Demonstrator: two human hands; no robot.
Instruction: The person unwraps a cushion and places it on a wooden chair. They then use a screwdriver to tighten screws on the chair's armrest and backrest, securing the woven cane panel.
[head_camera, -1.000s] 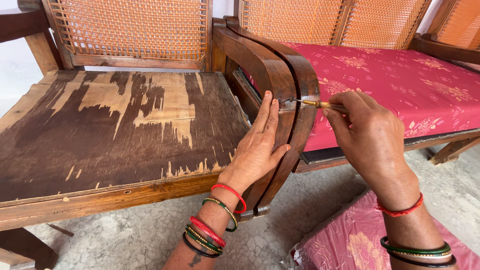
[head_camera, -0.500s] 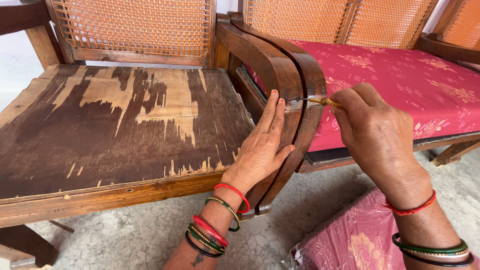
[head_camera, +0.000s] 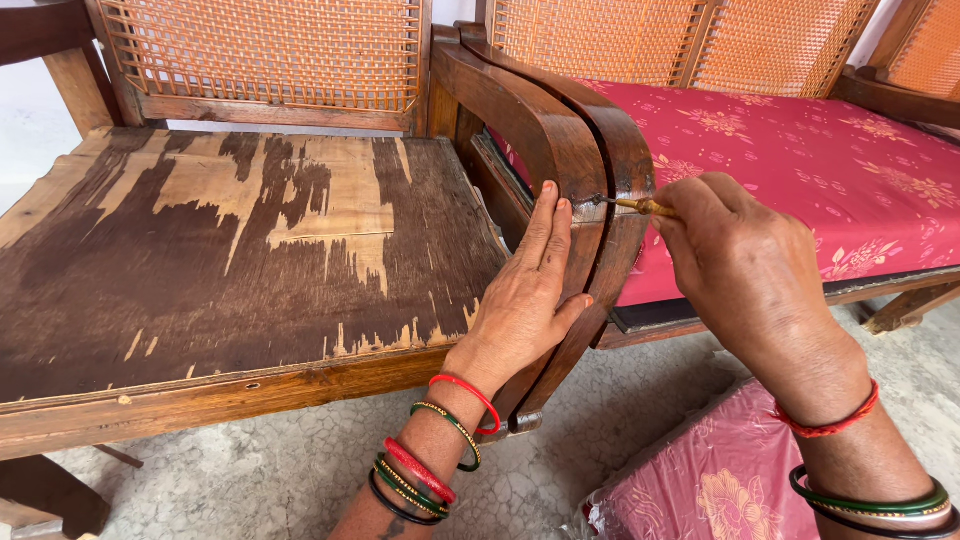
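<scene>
The right hand (head_camera: 745, 270) is closed around a small tool (head_camera: 632, 205) with a yellowish handle and a thin metal tip. Only the front of the handle and the tip show past the fingers. The tool's long axis runs nearly level, pointing toward 9 o'clock from that hand, and its tip meets the front curve of the armrest (head_camera: 560, 150) where two dark wooden arms stand side by side.

The left hand (head_camera: 525, 300) lies flat and open on the armrest, fingers stretched toward 12 o'clock and the thumb out to 3 o'clock against the wood. It grips nothing; it presses on the arm just below and at 7 o'clock from the tip. Its fingertips sit just beside the point where the tip touches, so this hand is the nearer one to the spot, while the right one stands off at 3 o'clock behind the handle.

At 9 o'clock lies the bare seat (head_camera: 240, 260), its veneer peeling. At 2 o'clock a red cushion (head_camera: 800, 150) covers the next seat, and another cushion (head_camera: 700, 480) rests on the floor at 5 o'clock.
</scene>
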